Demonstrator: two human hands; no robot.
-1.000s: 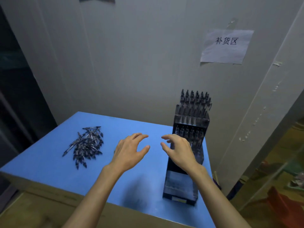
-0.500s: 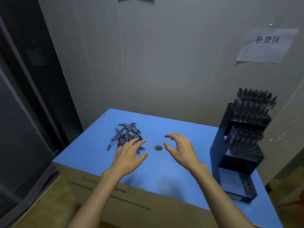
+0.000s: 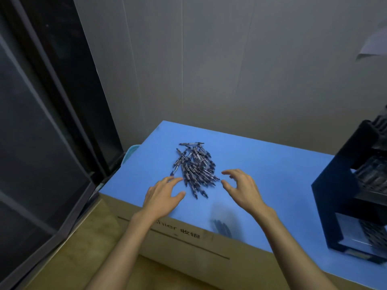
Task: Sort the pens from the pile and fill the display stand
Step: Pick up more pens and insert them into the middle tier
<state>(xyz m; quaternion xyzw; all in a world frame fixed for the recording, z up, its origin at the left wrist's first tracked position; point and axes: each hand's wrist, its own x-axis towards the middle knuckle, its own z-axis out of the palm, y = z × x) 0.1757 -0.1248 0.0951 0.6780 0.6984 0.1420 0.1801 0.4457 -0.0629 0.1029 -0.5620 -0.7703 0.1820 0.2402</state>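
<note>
1. Left hand (image 3: 162, 196) — palm down, fingers straight and slightly spread, reaching far and right, holding nothing.
2. Right hand (image 3: 243, 190) — palm down, fingers loosely curled, empty.
3. Both forearms bare, converging from the near edge.

Grey panelled wall (image 3: 209, 70) ahead of me, dark glass door (image 3: 41, 122) at my left, blue-topped table (image 3: 261, 164) on a cardboard box (image 3: 188, 248), paper sheet (image 3: 374, 45) taped at upper right, dim light
</note>
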